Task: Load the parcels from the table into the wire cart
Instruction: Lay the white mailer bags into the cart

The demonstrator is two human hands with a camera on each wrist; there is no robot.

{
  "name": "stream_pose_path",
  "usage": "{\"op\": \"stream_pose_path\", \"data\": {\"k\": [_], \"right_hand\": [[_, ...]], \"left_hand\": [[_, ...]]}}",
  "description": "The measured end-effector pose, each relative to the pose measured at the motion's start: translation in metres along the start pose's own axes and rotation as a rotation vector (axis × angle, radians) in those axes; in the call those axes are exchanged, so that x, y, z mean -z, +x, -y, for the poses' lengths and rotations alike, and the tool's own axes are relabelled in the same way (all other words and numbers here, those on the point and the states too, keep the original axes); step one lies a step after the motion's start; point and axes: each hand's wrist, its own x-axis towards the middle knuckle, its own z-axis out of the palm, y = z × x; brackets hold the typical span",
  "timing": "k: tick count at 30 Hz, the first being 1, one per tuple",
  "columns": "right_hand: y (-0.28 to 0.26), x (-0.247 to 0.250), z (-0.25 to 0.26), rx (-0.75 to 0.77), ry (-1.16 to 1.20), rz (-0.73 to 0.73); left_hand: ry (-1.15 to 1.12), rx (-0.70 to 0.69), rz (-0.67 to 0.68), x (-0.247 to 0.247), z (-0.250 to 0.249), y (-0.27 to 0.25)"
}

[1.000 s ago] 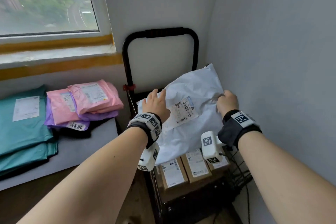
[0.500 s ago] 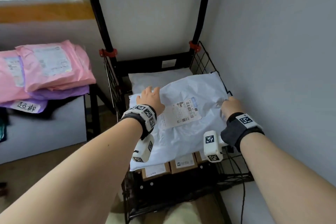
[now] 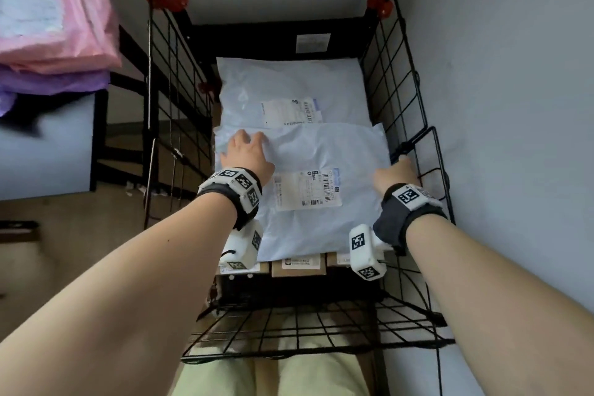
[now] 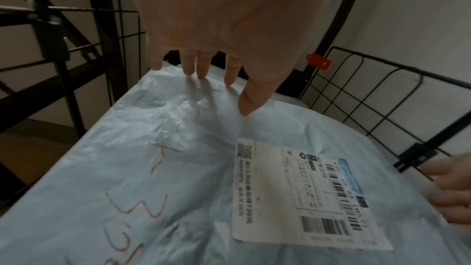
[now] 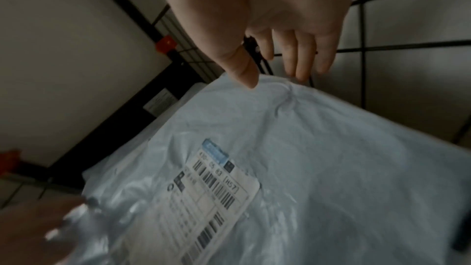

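White mailer (image 3: 315, 164) laid flat in cart (image 3: 401, 100), under both released grips: left hand (image 3: 247, 156) fingertips resting on it, right hand (image 3: 393, 172) at its edge. Beyond left grip, pink parcels (image 3: 58, 19) waiting on counter (image 3: 48, 151).

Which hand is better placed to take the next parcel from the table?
Probably the left hand: the pink parcels lie on its side of the wire cart. The right hand is beside the wall.

Right hand (image 5: 257, 27) hangs with loose fingers (image 5: 303, 63) over the far edge of a labelled parcel (image 5: 318, 168), beside the cart (image 5: 407, 44) wires.
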Motion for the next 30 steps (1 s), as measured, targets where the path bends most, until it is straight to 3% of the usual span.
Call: {"op": "stream_pose_path", "data": {"k": [4, 7, 10, 14, 19, 23, 30], "right_hand": [[0.014, -0.009, 0.017, 0.134, -0.097, 0.001], [0.02, -0.017, 0.027, 0.187, -0.187, 0.005], [0.021, -0.024, 0.039, 0.351, -0.246, -0.09], [0.024, -0.033, 0.057, 0.554, -0.331, 0.061], [0.031, -0.039, 0.064, 0.541, -0.546, 0.216], [0.033, -0.043, 0.051, 0.433, -0.563, 0.158], [0.042, -0.049, 0.038, 0.34, -0.54, 0.128]], "left_hand": [[-0.001, 0.09, -0.038, -0.001, 0.013, 0.01], [0.021, 0.05, -0.001, 0.003, 0.018, 0.019], [0.019, 0.006, 0.018, 0.0, 0.02, 0.027], [-0.04, -0.039, -0.019, -0.01, 0.024, 0.025], [-0.042, -0.097, -0.141, -0.011, 0.029, 0.025], [0.004, -0.12, -0.161, -0.014, 0.029, 0.023], [0.001, 0.014, -0.088, -0.022, 0.04, 0.023]]}}
